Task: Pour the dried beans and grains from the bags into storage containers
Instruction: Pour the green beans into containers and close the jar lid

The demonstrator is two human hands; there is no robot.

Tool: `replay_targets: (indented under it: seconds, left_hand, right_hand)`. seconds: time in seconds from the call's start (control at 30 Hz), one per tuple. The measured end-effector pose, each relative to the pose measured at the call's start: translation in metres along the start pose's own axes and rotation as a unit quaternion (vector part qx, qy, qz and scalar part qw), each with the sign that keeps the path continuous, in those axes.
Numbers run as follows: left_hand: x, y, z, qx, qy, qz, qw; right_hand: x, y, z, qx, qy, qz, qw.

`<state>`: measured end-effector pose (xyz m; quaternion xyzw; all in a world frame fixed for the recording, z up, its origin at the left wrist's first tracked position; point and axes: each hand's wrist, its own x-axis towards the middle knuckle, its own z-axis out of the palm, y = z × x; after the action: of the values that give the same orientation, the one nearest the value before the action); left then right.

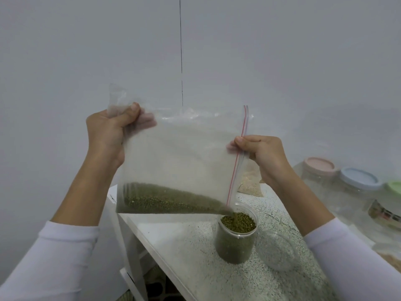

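Note:
A clear zip bag with a red seal line hangs tilted above the counter. Green beans lie along its lower edge and stream from its lower right corner into a clear round container, which is nearly full of green beans. My left hand grips the bag's upper left corner, bunched in the fist. My right hand pinches the bag's zip edge on the right side.
The container stands on a speckled counter beside its clear lid. Jars with pink, blue and green lids stand at the right. A bag of pale grain lies behind the zip bag. The counter's left edge drops off.

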<state>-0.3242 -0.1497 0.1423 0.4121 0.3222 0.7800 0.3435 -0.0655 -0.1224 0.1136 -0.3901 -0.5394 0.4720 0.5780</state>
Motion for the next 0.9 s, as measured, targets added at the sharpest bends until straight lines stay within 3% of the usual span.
replay_targets:
  seconds: [0.9]
  left_hand:
    - [-0.0031, 0.0072, 0.0051, 0.017, -0.008, 0.012, 1.000]
  right_hand:
    - [-0.0060, 0.0044, 0.0017, 0.010, 0.022, -0.023, 0.999]
